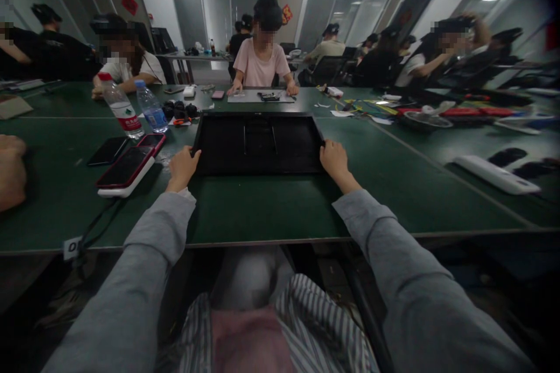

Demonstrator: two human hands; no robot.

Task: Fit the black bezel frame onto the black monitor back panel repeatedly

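Observation:
A black, shallow rectangular tray (pixel 219 148) with raised edges lies on the green table in front of me. A thin U-shaped metal bar (pixel 260 126) stands out against its dark inside; whether it is fixed there I cannot tell. My left hand (pixel 182 168) is closed around the tray's left edge, thumb at the rim. At the opposite edge, my right hand (pixel 335 162) grips the rim in the same way. The undersides of both grips are hidden.
On the left are two bottles (pixel 151 108), a dark phone (pixel 108 151), red-edged phones (pixel 126 166) and another person's hand (pixel 11 172). A white power strip (pixel 496 175) lies right. Across the green table (pixel 262 210), a person in pink (pixel 261 64) sits at a grey mat (pixel 245 98).

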